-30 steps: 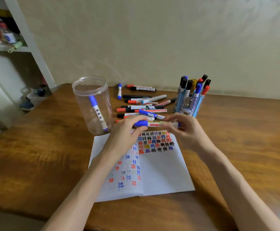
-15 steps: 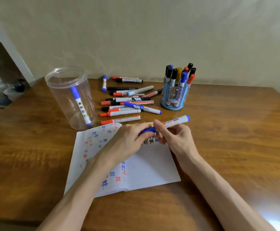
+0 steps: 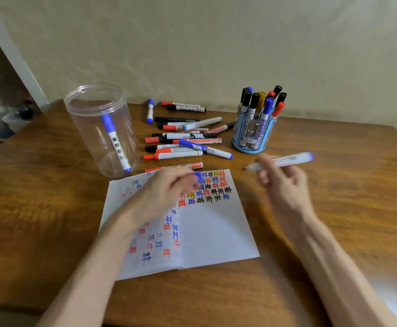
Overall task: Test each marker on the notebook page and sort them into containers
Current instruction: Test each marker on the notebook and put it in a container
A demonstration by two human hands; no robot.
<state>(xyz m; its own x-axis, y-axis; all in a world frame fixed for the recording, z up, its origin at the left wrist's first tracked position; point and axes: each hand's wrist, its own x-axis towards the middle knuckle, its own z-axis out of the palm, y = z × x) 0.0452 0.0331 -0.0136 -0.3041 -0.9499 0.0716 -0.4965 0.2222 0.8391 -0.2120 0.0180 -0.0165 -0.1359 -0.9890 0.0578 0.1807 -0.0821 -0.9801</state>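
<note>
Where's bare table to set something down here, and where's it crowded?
Bare table lies right of the notebook and blue pen holder, and left of the clear jar and notebook. Crowded: the loose markers between jar and holder.

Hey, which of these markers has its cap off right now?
The marker in the right hand: its bare tip points toward the notebook, while the left hand holds a blue cap. The others all look capped.
</note>
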